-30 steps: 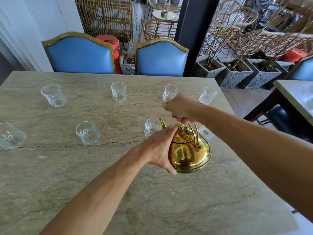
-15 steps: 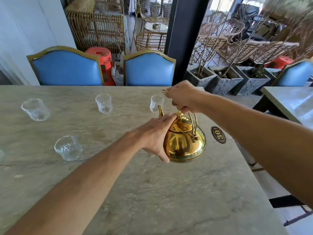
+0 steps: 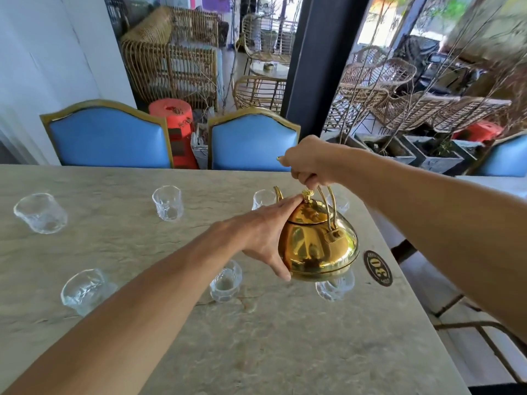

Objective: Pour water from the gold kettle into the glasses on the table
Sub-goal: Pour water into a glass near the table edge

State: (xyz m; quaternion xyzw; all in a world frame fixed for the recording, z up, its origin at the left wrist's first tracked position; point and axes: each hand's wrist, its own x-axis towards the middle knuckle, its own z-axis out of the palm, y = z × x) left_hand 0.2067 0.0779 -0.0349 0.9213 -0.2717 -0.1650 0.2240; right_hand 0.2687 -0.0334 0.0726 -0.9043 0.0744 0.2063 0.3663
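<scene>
Clear ribbed drinking glasses (image 3: 40, 212) stood on the grey marbled tabletop (image 3: 256, 337), well left of both hands. The left hand (image 3: 263, 235) lay open and flat against the side of the shiny gold metal kettle (image 3: 318, 240), one fingertip touching its lid knob. Above it, the right hand (image 3: 309, 163) was closed around the kettle's arched handle, holding the kettle clear of the tabletop above another glass (image 3: 333, 287). Below the right forearm sat a dark oval number plaque (image 3: 377, 268).

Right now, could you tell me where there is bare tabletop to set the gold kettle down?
The widest bare stretch of the stone table lies nearest the person, below the near row of clear glasses. Another gap runs between the two rows on the left. Under the shiny gold kettle, hanging from the right hand, it is crowded: a glass and the round black number plate.
</scene>
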